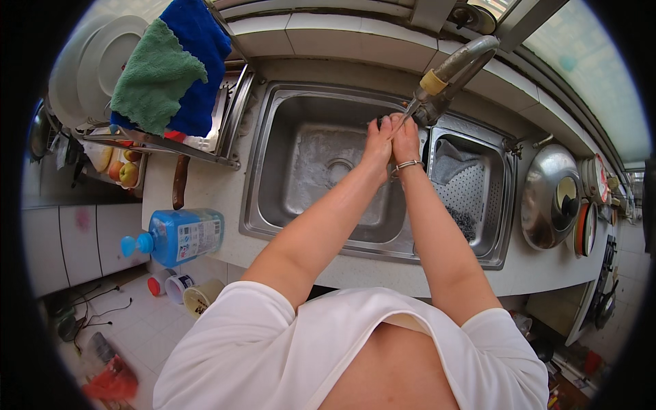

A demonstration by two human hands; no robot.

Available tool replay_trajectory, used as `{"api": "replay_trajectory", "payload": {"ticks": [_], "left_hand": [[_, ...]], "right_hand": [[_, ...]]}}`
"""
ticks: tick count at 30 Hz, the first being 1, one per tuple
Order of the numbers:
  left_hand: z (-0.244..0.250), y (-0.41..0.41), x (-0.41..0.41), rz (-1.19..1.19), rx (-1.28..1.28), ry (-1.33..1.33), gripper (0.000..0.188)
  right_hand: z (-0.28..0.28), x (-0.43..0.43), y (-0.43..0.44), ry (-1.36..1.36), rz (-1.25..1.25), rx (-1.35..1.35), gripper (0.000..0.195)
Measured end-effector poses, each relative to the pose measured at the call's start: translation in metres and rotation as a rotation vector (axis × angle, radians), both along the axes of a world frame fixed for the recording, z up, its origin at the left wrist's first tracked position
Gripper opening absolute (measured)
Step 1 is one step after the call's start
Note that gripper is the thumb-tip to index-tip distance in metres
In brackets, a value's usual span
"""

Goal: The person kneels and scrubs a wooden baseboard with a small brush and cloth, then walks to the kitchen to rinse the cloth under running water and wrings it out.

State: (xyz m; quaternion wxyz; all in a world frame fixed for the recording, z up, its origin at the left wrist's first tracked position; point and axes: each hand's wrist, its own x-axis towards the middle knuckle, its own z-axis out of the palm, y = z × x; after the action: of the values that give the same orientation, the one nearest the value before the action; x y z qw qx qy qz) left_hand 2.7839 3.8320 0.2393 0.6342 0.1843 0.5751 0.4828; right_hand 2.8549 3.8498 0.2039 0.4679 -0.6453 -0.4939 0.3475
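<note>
Both hands are together under a thin stream of water from the curved metal faucet, over the back right of the large sink basin. My left hand presses against the inner side of my right hand. A small dark thing shows at my left fingertips; what it is, and whether it is held, I cannot tell. The fingers partly hide each other. A metal bangle circles my right wrist. The basin's drain lies left of my left forearm.
The smaller basin at right holds a perforated tray, a grey cloth and a dark scouring pad. A steel lid stands farther right. At left are a blue pump bottle, a brown handle and a rack with green cloth.
</note>
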Motion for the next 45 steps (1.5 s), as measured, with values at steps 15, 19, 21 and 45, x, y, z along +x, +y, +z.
{"api": "replay_trajectory", "payload": {"ticks": [15, 19, 21, 45], "left_hand": [[0.018, -0.034, -0.025, -0.182, -0.142, -0.542, 0.053], [-0.005, -0.027, -0.045, -0.081, 0.1, -0.578, 0.066], [0.005, -0.019, -0.065, -0.087, 0.053, -0.578, 0.082], [-0.063, -0.022, -0.051, -0.088, -0.017, -0.779, 0.067]], "right_hand": [[0.031, -0.014, -0.017, 0.28, 0.256, -0.103, 0.061], [0.018, -0.02, -0.057, -0.085, 0.382, 0.055, 0.05], [0.035, -0.029, -0.09, -0.041, 0.342, 0.001, 0.04], [0.065, -0.045, -0.081, -0.345, 0.454, 0.202, 0.055]]}}
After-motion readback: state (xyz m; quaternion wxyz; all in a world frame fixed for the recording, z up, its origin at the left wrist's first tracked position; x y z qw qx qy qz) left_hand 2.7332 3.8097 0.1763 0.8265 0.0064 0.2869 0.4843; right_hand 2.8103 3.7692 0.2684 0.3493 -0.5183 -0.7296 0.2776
